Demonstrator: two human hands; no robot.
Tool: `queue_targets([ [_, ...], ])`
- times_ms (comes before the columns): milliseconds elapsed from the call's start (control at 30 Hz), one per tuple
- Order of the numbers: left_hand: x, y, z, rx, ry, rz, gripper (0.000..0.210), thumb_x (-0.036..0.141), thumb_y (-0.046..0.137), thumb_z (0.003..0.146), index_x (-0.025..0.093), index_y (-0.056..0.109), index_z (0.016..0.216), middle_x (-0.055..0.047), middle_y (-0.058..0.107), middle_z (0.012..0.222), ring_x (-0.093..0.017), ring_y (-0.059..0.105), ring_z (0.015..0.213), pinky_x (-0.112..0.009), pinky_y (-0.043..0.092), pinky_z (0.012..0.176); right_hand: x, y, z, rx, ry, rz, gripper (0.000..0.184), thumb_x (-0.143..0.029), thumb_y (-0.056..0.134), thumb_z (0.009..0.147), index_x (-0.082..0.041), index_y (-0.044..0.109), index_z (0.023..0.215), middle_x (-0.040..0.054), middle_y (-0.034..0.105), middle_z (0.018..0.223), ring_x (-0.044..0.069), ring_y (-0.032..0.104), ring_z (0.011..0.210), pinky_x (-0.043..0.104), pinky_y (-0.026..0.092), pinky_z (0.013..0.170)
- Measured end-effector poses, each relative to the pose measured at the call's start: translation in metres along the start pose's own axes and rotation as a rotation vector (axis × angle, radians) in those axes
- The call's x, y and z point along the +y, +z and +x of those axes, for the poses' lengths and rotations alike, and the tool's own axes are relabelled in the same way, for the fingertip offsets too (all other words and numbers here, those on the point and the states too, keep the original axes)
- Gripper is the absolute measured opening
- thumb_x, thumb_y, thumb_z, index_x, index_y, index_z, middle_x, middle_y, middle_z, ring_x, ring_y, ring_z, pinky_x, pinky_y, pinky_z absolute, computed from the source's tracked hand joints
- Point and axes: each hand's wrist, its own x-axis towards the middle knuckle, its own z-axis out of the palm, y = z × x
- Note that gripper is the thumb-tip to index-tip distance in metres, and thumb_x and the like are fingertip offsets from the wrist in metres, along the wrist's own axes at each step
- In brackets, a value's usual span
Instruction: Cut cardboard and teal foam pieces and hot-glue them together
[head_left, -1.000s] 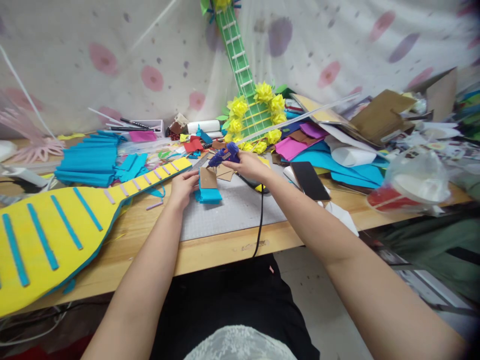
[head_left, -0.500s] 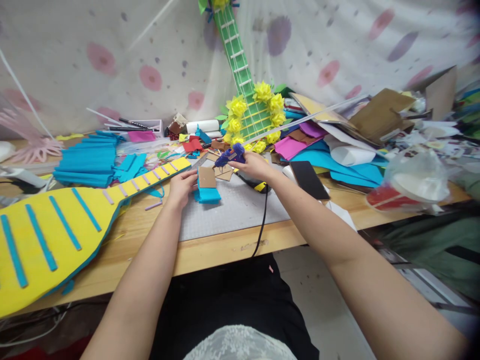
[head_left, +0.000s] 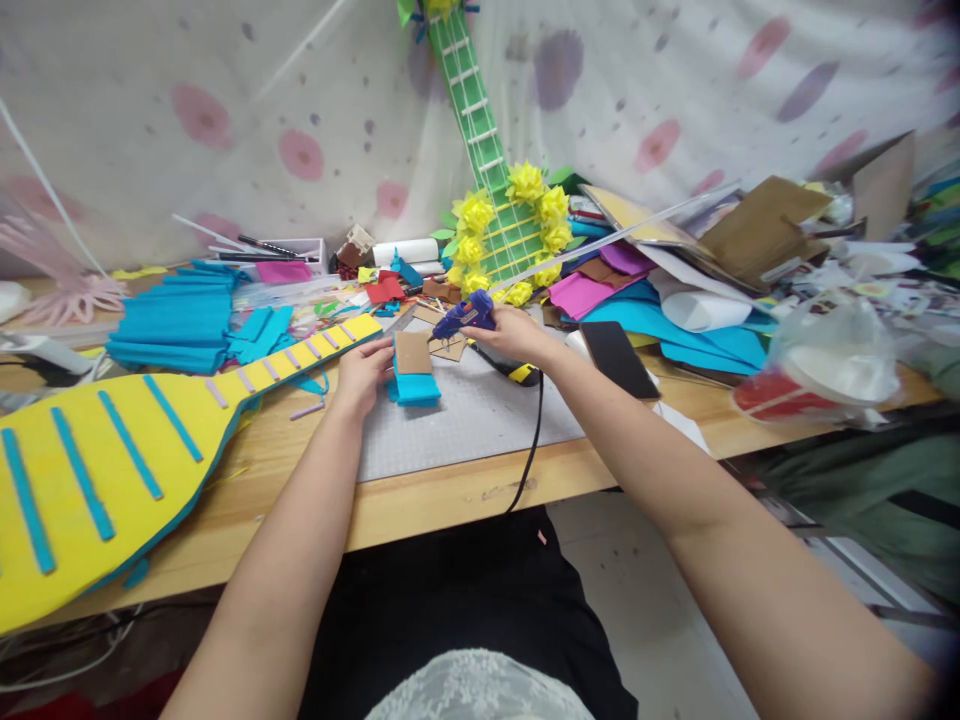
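Note:
My right hand [head_left: 510, 334] is wrapped round a blue glue gun [head_left: 466, 314] with a black cord. Its nozzle points down and left, at the right edge of a small brown cardboard piece [head_left: 413, 352]. Blue crepe paper [head_left: 417, 389] lies under this piece and sticks out on the near side. At the left edge of the cardboard, my left hand [head_left: 363, 374] grips the piece with its fingertips, which are partly hidden. Both pieces rest on a grey cutting mat [head_left: 472, 430].
A yellow cardboard guitar shape [head_left: 150, 470] with blue and pink strips lies at left. Behind stands a green guitar [head_left: 480, 130] with yellow paper flowers. Blue crepe paper stacks [head_left: 176, 320], a black notebook [head_left: 619, 358] and a bagged red-and-white tub [head_left: 814, 370] crowd the table.
The glue gun's nozzle has shifted slightly down and right along the cardboard's right side, my right hand with it. My left hand and the cardboard have hardly moved.

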Motion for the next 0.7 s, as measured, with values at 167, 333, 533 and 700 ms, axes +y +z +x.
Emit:
queue_targets([
  [167, 0.001, 0.0, 0.0, 0.018, -0.009, 0.003, 0.027, 0.01, 0.065, 0.059, 0.009, 0.068, 0.085, -0.006, 0.069, 0.071, -0.012, 0.061, 0.059, -0.022, 0.045, 0.052, 0.0, -0.001, -0.007, -0.032, -0.005, 0.017, 0.049, -0.057, 0.047, 0.082, -0.018, 0.065, 0.105, 0.0109, 0.066, 0.105, 0.023, 0.059, 0.096, 0.032, 0.043, 0.081],
  [333, 0.002, 0.001, -0.001, 0.018, -0.01, 0.0, 0.026, 0.011, 0.066, 0.058, 0.009, 0.068, 0.084, -0.006, 0.069, 0.072, -0.012, 0.061, 0.06, -0.022, 0.046, 0.053, 0.0, -0.003, -0.01, -0.073, 0.017, 0.031, 0.048, -0.056, 0.049, 0.082, -0.02, 0.062, 0.111, 0.01, 0.067, 0.104, 0.023, 0.06, 0.096, 0.031, 0.044, 0.082],
  [533, 0.0, 0.0, 0.001, 0.024, -0.005, 0.015, 0.029, 0.012, 0.067, 0.058, 0.009, 0.068, 0.087, -0.008, 0.069, 0.075, -0.013, 0.062, 0.062, -0.024, 0.047, 0.056, -0.003, -0.006, -0.012, -0.133, 0.035, 0.014, 0.048, -0.056, 0.049, 0.081, -0.018, 0.064, 0.105, 0.0109, 0.068, 0.101, 0.023, 0.062, 0.089, 0.03, 0.045, 0.074],
  [700, -0.001, -0.001, 0.002, 0.027, 0.002, 0.013, 0.03, 0.012, 0.066, 0.06, 0.008, 0.068, 0.089, -0.009, 0.07, 0.078, -0.015, 0.064, 0.064, -0.024, 0.049, 0.056, -0.008, -0.01, -0.016, -0.168, 0.052, 0.009, 0.044, -0.054, 0.051, 0.081, -0.018, 0.066, 0.101, 0.0106, 0.068, 0.099, 0.023, 0.062, 0.089, 0.029, 0.045, 0.074],
])
